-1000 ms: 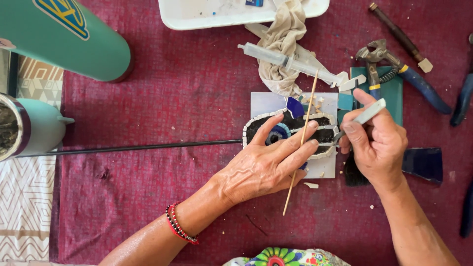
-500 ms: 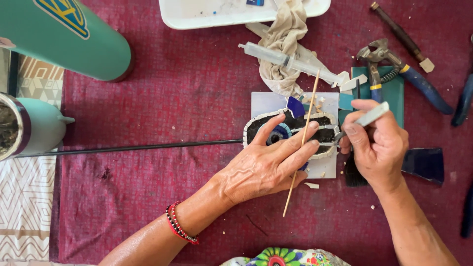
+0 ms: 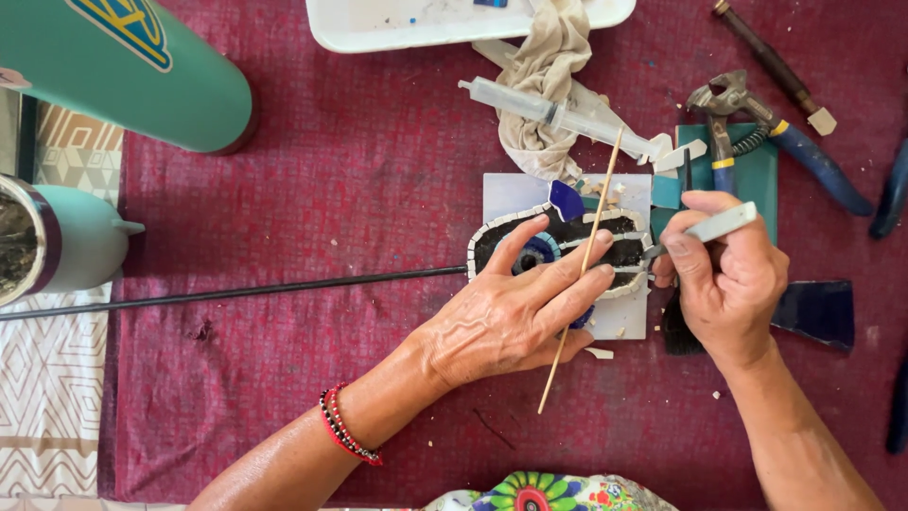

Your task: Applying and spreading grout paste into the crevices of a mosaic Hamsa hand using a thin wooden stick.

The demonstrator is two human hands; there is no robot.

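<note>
Item: eye-shaped mosaic piece (image 3: 619,248) on white tile, centre of my maroon surface (image 3: 378,189). My left hand (image 3: 515,317) presses it, fingers gripping a wooden stick (image 3: 579,274). My right hand (image 3: 728,279) pinches a small grey tool (image 3: 719,225) at its edge.

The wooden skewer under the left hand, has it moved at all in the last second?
No. The wooden skewer lies at the same slant across the mosaic piece, its tip near the syringe, pinned by the left hand.
</note>
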